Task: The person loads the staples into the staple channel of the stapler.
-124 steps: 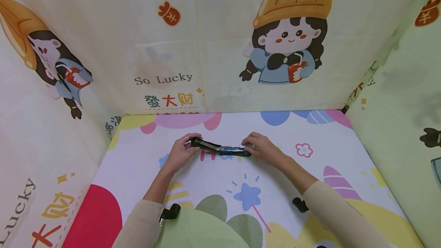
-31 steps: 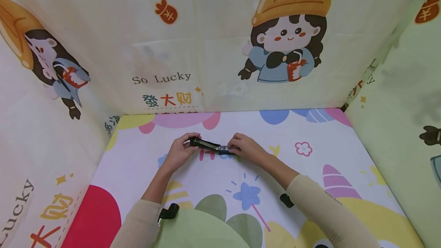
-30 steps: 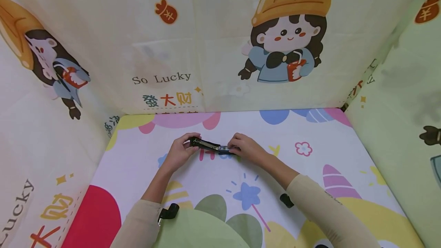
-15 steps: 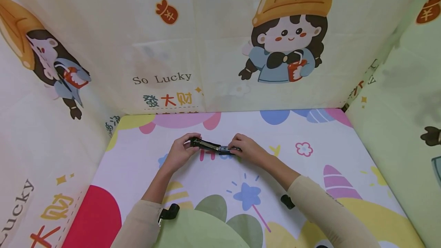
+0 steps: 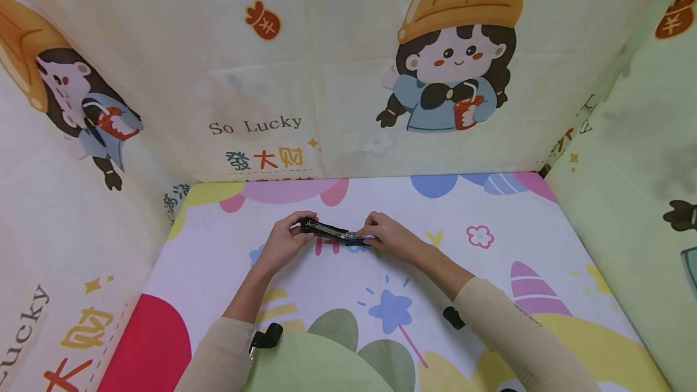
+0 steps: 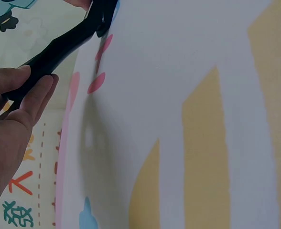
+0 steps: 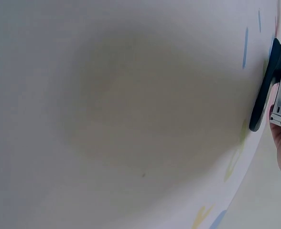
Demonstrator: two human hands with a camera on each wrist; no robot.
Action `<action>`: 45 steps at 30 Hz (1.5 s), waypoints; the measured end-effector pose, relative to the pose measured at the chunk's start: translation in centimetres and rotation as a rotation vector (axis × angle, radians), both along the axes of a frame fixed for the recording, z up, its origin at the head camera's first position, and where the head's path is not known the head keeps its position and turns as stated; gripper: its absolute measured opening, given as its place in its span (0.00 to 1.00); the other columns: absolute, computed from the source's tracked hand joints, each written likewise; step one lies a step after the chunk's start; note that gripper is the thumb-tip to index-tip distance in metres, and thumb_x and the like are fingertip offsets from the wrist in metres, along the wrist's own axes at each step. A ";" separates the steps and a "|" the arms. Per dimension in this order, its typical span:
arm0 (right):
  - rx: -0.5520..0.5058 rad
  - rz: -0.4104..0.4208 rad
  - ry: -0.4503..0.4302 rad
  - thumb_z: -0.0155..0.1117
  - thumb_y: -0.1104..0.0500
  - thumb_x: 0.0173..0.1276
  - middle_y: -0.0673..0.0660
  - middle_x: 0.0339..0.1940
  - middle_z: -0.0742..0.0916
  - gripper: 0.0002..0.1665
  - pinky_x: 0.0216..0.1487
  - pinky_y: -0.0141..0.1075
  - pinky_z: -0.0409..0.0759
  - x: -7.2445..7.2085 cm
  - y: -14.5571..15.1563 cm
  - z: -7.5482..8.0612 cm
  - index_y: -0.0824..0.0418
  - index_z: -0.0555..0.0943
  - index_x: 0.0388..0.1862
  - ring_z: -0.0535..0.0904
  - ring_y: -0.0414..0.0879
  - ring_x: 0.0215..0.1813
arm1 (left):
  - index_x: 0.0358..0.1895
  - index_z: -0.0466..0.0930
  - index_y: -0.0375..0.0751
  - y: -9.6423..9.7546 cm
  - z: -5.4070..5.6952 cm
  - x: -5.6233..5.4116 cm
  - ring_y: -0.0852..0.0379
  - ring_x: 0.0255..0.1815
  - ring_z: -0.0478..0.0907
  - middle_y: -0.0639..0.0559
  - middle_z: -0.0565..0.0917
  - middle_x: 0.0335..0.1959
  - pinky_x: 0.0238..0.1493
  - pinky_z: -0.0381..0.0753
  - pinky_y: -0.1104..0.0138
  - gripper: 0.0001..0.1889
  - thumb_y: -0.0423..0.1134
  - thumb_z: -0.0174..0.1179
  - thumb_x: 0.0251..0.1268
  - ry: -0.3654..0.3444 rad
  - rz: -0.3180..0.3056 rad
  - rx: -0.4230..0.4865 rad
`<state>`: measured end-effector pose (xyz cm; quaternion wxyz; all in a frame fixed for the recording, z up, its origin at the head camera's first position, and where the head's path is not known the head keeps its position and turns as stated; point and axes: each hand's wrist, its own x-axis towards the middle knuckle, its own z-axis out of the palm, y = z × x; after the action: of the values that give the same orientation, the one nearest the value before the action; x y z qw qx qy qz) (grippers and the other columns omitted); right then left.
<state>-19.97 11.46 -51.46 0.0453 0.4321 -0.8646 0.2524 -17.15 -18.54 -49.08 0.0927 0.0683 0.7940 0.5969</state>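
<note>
A black stapler (image 5: 329, 231) is spread wide at its hinge above the tabletop. My left hand (image 5: 282, 242) grips its upper arm at the left end, with thumb and fingers on either side of the black cover (image 6: 54, 52) in the left wrist view. At the stapler's middle, my right hand (image 5: 393, 238) pinches the metal staple channel (image 7: 280, 102). In the right wrist view, the black base (image 7: 264, 98) lies beside that channel, apart from it at the free end. My right fingers hide part of the channel, and any staples inside are too small to tell.
A cloth with bright printed shapes covers the tabletop (image 5: 435, 222). Cream printed sheets (image 5: 348, 89) rise behind and at both sides. Black devices (image 5: 268, 336) show near both forearms.
My right hand has moved left from the stapler's right end to near its hinge. In the last half second its fingertips shifted slightly further left. My left hand has kept its hold.
</note>
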 end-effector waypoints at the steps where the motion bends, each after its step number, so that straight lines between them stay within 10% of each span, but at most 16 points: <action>1: 0.003 -0.003 0.000 0.73 0.65 0.67 0.55 0.42 0.82 0.13 0.44 0.33 0.78 0.0 0.0 0.0 0.55 0.91 0.50 0.76 0.46 0.44 | 0.68 0.76 0.35 0.0 0.0 0.0 0.38 0.63 0.81 0.38 0.77 0.65 0.57 0.85 0.66 0.25 0.22 0.62 0.68 0.000 0.000 0.001; 45: 0.004 -0.163 -0.126 0.73 0.60 0.68 0.54 0.51 0.86 0.15 0.58 0.46 0.82 1.5 4.1 0.3 0.53 0.89 0.53 0.80 0.49 0.54 | 0.68 0.75 0.32 0.1 0.1 -0.1 0.37 0.62 0.81 0.36 0.77 0.65 0.56 0.85 0.67 0.25 0.21 0.62 0.68 0.026 -0.019 0.014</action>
<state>-18.52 15.57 -51.14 0.0102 0.3437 -0.8984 0.2730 -17.22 -18.48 -49.01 0.0877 0.0842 0.7904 0.6005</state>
